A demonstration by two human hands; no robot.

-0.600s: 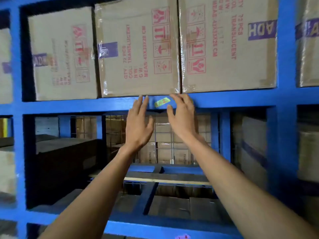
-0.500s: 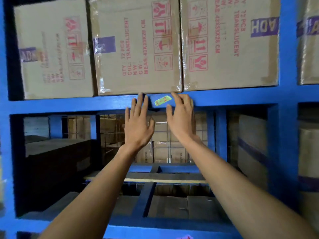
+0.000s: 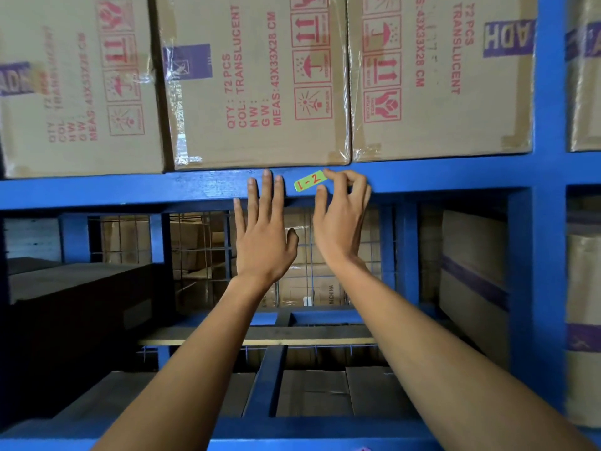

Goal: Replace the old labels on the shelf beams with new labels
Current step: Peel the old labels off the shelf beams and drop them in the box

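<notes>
A yellow-green label (image 3: 310, 181) with red "1-2" sits tilted on the blue shelf beam (image 3: 130, 188). My right hand (image 3: 341, 219) pinches the label's right end between thumb and forefinger, the other fingers curled. My left hand (image 3: 265, 236) lies flat and open against the beam just left of the label, fingertips on the beam's face, not touching the label.
Cardboard boxes (image 3: 257, 83) with red print rest on the beam directly above the label. A blue upright post (image 3: 549, 222) stands at the right. Below, the bay holds a dark box (image 3: 81, 320) at left, a wire mesh back and more cartons behind.
My right fingers have curled and closed on the label's right end; before they lay flat beside it. My left hand has stayed open on the beam. The view has moved closer.
</notes>
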